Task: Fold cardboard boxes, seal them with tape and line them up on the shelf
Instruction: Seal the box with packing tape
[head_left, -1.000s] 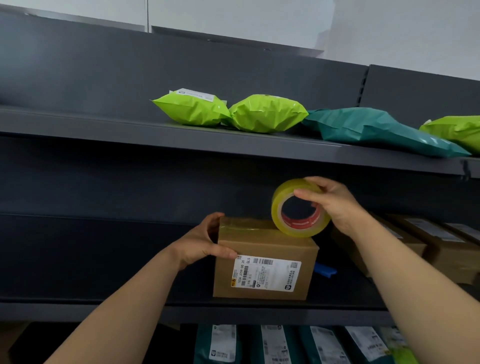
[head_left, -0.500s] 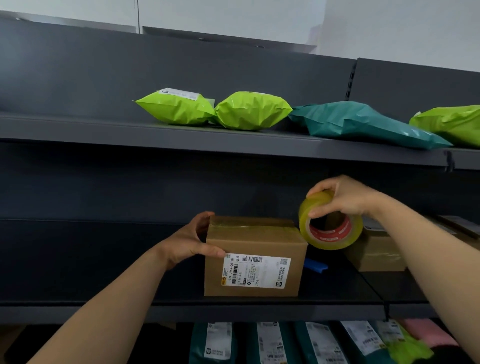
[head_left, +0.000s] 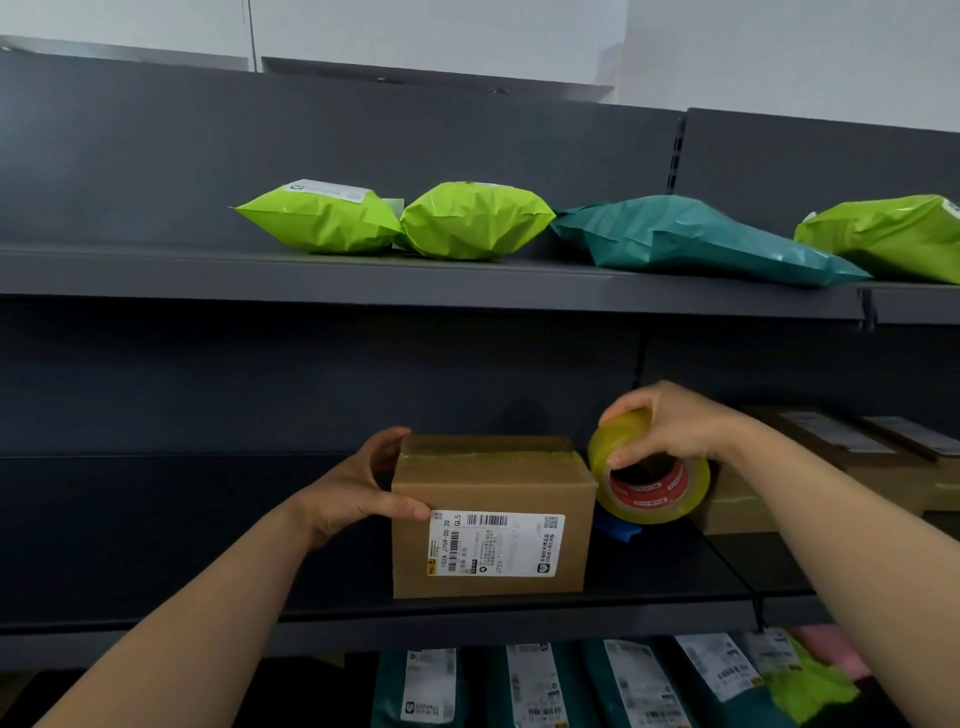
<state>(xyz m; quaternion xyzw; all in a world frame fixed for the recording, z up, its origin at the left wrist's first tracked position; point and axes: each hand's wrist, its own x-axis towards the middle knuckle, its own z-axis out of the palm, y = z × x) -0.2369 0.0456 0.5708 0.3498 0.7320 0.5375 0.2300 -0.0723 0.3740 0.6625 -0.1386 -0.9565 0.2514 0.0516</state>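
A small brown cardboard box (head_left: 493, 488) with a white shipping label on its front stands on the middle dark shelf (head_left: 467, 618). Clear tape runs across its top. My left hand (head_left: 358, 488) grips the box's left side, thumb on the front face. My right hand (head_left: 670, 426) holds a yellowish tape roll (head_left: 649, 483) with a red core just right of the box, low over the shelf. More brown boxes (head_left: 852, 457) stand further right on the same shelf, partly hidden behind my right arm.
A blue object (head_left: 618, 530) lies on the shelf under the tape roll. The upper shelf (head_left: 363, 280) holds lime green mailer bags (head_left: 322, 218) and a teal bag (head_left: 691, 239). Labelled teal and green parcels (head_left: 545, 686) fill the shelf below.
My right hand has carried the tape roll from above the box's top down to its right side. My left hand has stayed on the box's left side.
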